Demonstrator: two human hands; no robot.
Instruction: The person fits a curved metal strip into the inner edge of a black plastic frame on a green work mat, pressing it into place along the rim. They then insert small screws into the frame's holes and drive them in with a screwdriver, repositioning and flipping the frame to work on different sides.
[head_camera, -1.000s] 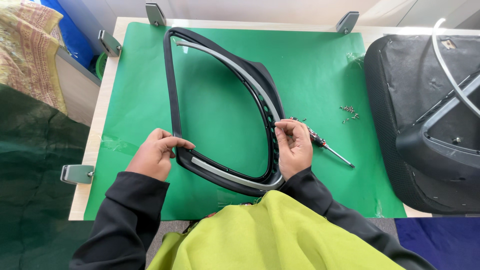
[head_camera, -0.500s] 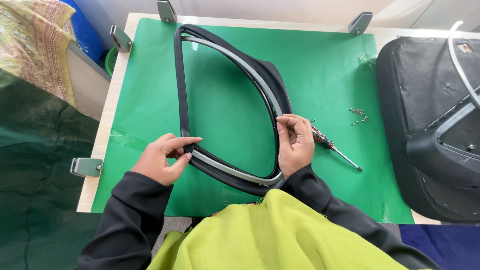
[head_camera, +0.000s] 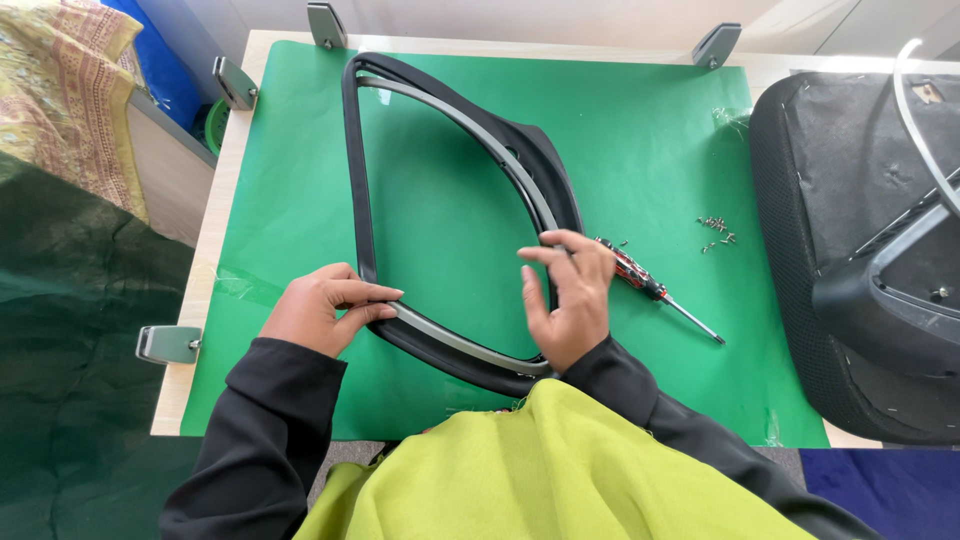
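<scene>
The left hand (head_camera: 322, 308) pinches the black frame (head_camera: 362, 180) at its seven o'clock corner on the green mat (head_camera: 650, 150). The right hand (head_camera: 568, 298) rests half-open, fingers spread, on the frame's four o'clock edge, a screwdriver (head_camera: 655, 292) just beside it at three o'clock.

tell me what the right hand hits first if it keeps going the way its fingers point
The right hand points up and slightly left, so it would probably meet the black chair frame and its grey inner strip first. It already touches them.

A green mat (head_camera: 640, 150) covers the wooden table (head_camera: 215, 250). A screwdriver (head_camera: 655, 292) and small screws (head_camera: 716, 232) lie on it. A black chair seat (head_camera: 850, 230) sits right; patterned cloth (head_camera: 60, 90) lies left.
</scene>
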